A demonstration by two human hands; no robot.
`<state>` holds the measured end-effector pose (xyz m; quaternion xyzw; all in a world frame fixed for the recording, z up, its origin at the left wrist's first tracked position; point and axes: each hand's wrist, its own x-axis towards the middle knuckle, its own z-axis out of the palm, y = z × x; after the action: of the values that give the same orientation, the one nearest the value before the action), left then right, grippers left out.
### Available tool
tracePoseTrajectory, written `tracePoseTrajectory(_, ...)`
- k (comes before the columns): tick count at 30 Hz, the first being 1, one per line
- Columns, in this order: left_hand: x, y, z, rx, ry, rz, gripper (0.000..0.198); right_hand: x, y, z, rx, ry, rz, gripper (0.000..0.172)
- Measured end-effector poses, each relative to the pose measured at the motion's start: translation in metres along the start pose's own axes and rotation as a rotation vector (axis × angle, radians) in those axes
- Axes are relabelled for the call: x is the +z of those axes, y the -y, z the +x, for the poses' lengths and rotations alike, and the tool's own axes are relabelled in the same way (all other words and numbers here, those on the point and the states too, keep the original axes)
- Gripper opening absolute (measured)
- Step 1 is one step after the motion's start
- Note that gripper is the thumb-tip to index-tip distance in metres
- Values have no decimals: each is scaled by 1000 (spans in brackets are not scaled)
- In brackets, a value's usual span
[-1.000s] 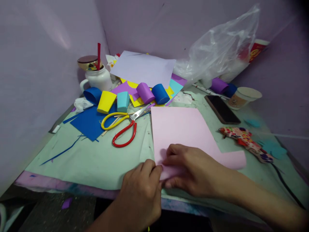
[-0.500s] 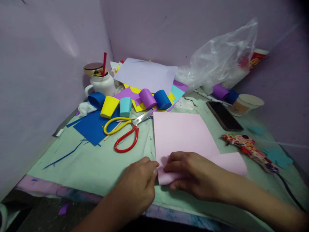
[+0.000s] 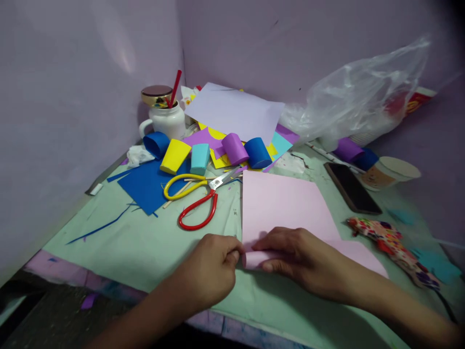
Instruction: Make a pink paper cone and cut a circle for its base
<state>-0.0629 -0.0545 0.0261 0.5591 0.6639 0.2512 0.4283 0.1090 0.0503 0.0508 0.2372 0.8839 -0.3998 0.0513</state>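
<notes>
A pink paper sheet lies on the green-covered table, its near edge curled up into a roll. My left hand pinches the left end of that rolled edge with closed fingers. My right hand lies over the roll from the right, fingers and thumb wrapped round it. Both hands meet at the sheet's near left corner.
Red-and-yellow scissors lie left of the sheet on blue paper. Behind are several coloured paper rolls, a stack of sheets and a white jar. At right: a phone, paper cup, plastic bag, patterned pouch.
The near edge of the pink sheet has been rolled up tighter and further onto the sheet. Both hands moved slightly away from me with it; the camera shifted left.
</notes>
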Motion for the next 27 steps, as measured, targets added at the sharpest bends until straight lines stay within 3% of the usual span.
tracePoseTrajectory(8, 7, 5, -5, -34, -142, -1, 28, -1, 0, 3, -5, -8, 32, 21)
tracePoseTrajectory(11, 10, 9, -10, -13, -160, 4, 26, -1, -1, 4, 62, 0, 94, 20)
tracePoseTrajectory(14, 17, 13, -17, 59, -204, 45, 24, -2, -2, 6, 80, 26, 114, 19)
tracePoseTrajectory(20, 36, 25, -23, 349, -377, 351, 29, -6, -4, 9, 95, 16, 26, 24)
tracePoseTrajectory(24, 39, 30, -23, 413, -441, 397, 27, -4, -3, 9, 110, -28, -71, 26)
tracePoseTrajectory(27, 39, 28, -25, 383, -460, 479, 23, 1, -5, 4, 135, -47, -155, 30)
